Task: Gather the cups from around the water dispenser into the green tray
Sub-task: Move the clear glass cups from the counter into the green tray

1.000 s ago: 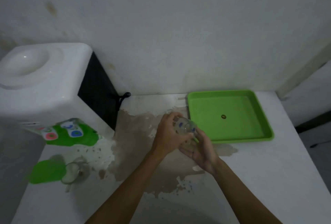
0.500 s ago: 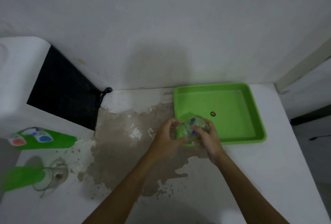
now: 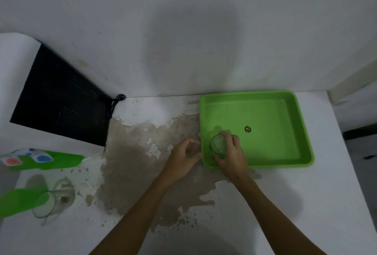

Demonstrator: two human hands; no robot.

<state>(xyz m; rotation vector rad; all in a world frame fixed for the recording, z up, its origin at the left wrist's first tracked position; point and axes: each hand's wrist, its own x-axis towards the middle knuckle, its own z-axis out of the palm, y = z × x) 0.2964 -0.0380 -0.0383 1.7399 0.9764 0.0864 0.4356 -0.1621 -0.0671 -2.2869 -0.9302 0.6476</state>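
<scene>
Head view: the right hand (image 3: 231, 157) is wrapped around a small clear glass cup (image 3: 218, 144), fingers curled over its far side and thumb on the near side, holding it upright in the near left corner of the shallow green plastic tray (image 3: 285, 99). Whether the cup's base touches the tray floor cannot be told. The left hand (image 3: 182, 158) sits just outside the tray's left rim, empty, its fingers loosely curled and half open above the bench. Half a second ago both hands cupped the glass together in front of the tray's near left corner; now the left hand has let go and the right hand alone has carried the cup over the rim into the tray. A small dark round mark (image 3: 247, 129) lies on the tray floor, apart from the cup. The tray rests at the back right of the white bench (image 3: 306, 203), whose surface is peeled into a large brownish patch (image 3: 130, 152) under and left of the hands. Well to the left, a second clear glass cup (image 3: 46, 203) stands on the bench below the white water dispenser (image 3: 18, 75), beside a green drip ledge (image 3: 18, 200). It has not moved on the bench since the earlier frame.
</scene>
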